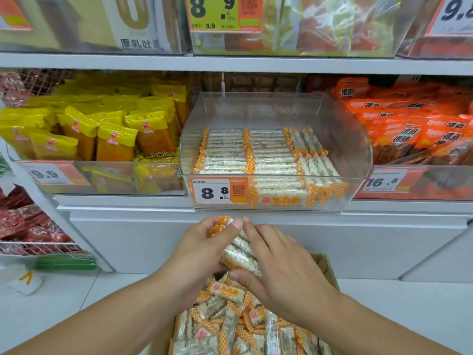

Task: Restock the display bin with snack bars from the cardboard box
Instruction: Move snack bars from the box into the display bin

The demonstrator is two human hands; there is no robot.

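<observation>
A clear plastic display bin (358, 149) on the middle shelf holds neat rows of white snack bars with orange checked ends (268, 155). Below it, a cardboard box (326, 267) on the floor is full of loose bars of the same kind (230, 326). Between bin and box, both hands hold a small bundle of bars (239, 252). My left hand (202, 254) grips the bundle from the left, thumb across its top. My right hand (279, 267) wraps it from the right, fingers over the bars.
Yellow snack packs (107, 129) fill the bin to the left, orange packs (414, 129) the bin to the right. A price tag reading 8.8 (217, 192) is on the middle bin's front. A wire rack of red packs (28, 226) stands at left.
</observation>
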